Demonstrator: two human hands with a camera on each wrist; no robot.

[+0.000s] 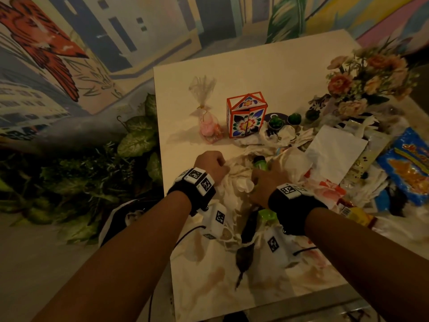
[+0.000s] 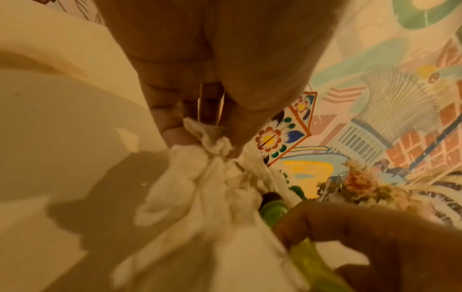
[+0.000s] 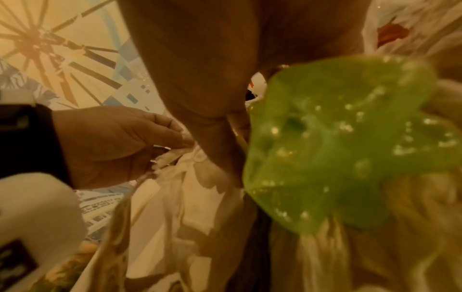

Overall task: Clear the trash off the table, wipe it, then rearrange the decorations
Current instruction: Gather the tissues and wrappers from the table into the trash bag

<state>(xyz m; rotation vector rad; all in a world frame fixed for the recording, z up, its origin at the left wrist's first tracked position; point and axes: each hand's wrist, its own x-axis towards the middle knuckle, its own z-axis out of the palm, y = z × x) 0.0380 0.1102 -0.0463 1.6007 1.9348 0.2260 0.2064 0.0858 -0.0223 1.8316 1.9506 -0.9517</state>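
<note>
A white plastic bag (image 1: 234,180) lies crumpled on the pale table (image 1: 255,73) near its front. My left hand (image 1: 220,169) pinches the bag's bunched edge (image 2: 212,142) between curled fingers. My right hand (image 1: 257,180) is just to the right, curled round a crushed green plastic bottle (image 1: 259,161) at the bag's mouth. In the right wrist view the green bottle (image 3: 337,138) fills the right half, close under my palm, with the left hand (image 3: 160,150) beside it. The right fingertips are hidden.
Behind stand an orange floral box (image 1: 246,117), a pink wrapped gift (image 1: 209,129), small green pots (image 1: 276,123) and a flower bouquet (image 1: 366,82). Crumpled tissues (image 1: 278,135), white paper (image 1: 334,152) and a blue snack bag (image 1: 408,163) litter the right. Fake leaves (image 1: 137,140) border the left edge.
</note>
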